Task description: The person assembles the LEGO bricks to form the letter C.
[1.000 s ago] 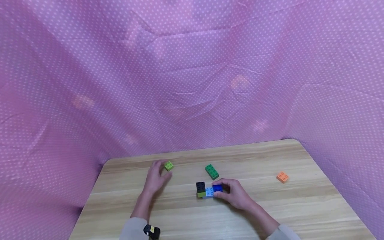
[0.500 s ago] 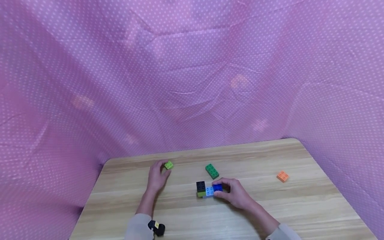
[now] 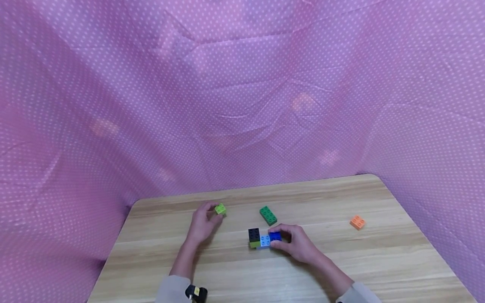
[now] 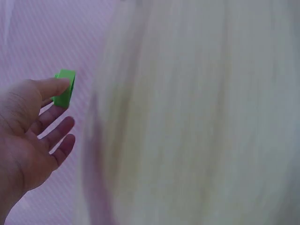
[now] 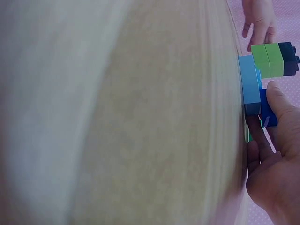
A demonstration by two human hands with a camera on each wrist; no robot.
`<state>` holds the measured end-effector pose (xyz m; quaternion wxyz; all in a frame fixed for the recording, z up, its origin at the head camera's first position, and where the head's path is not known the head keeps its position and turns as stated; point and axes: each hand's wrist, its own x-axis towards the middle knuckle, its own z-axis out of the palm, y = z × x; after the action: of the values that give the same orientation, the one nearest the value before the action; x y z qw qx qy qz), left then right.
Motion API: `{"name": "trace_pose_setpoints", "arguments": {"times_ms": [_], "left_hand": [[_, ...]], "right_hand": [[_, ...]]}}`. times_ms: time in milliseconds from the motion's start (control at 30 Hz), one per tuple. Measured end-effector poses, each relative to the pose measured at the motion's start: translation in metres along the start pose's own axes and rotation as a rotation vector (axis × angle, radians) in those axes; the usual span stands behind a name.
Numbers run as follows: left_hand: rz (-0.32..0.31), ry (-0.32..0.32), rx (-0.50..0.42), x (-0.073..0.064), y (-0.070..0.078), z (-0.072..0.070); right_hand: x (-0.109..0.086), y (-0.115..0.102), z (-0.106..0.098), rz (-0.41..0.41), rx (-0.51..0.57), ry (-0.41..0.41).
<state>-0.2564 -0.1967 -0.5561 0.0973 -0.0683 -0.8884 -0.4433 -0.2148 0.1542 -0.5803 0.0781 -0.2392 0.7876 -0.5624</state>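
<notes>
My left hand [image 3: 202,226] pinches a lime green toy brick [image 3: 220,208] between thumb and fingers, near the table's far edge. In the left wrist view the brick [image 4: 63,99] stands on edge in the pinch, its hollow underside partly showing. My right hand [image 3: 300,245] grips a dark blue brick [image 3: 275,236] that sits on the right end of a light blue brick [image 3: 265,241]. On that brick's left end rises a stack: two lime green bricks [image 5: 267,61] topped by a black brick [image 3: 254,234]. Studs show between stack and dark blue brick.
A long green brick [image 3: 268,215] lies behind the assembly. Farther right is an orange brick [image 3: 357,222]. The wooden table [image 3: 322,202] is bounded at back and sides by a pink dotted curtain [image 3: 242,105].
My left hand has closed on the lime green brick and shifted it slightly to the right. My right hand keeps its grip on the dark blue brick, with the assembly in the same place.
</notes>
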Motion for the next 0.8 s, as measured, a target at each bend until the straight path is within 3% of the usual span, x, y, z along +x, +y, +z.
{"name": "trace_pose_setpoints", "arguments": {"times_ms": [433,633,800], "left_hand": [[0.099,-0.122,0.008,-0.028,0.087,0.006],[0.164,-0.163,0.035,-0.042,0.112,0.006],[0.210,-0.192,0.033,-0.050,0.124,0.007]], "right_hand": [[0.001,0.000,0.002,0.026,0.006,-0.002],[0.001,0.002,0.002,-0.001,-0.001,0.003],[0.001,0.003,0.001,-0.024,-0.003,0.006]]}}
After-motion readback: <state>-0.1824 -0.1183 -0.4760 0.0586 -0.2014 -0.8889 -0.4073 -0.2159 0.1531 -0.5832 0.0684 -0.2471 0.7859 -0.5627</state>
